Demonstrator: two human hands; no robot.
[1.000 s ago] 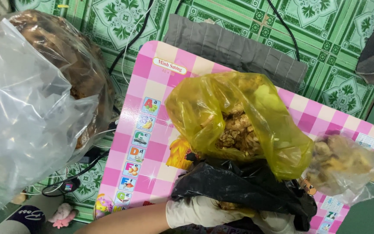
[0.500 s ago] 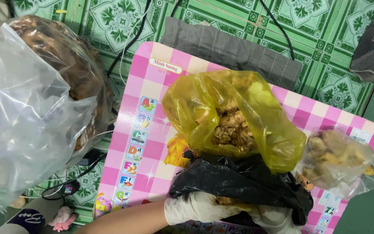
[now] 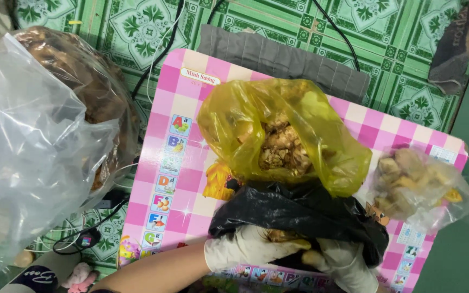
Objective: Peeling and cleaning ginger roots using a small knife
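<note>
Large clear plastic bag of brown pieces far left of grip, off table. Pink checked table beneath hands. Yellow bag just above grip, touching black bag. Small clear bag up-right of grip. Gloved left hand and right hand curled, pinching tan root piece at black bag mouth.

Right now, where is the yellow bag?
In the head view, the yellow bag sits mid-frame on the pink checked table, just above the black bag, with a small clear bag to its right.
</note>
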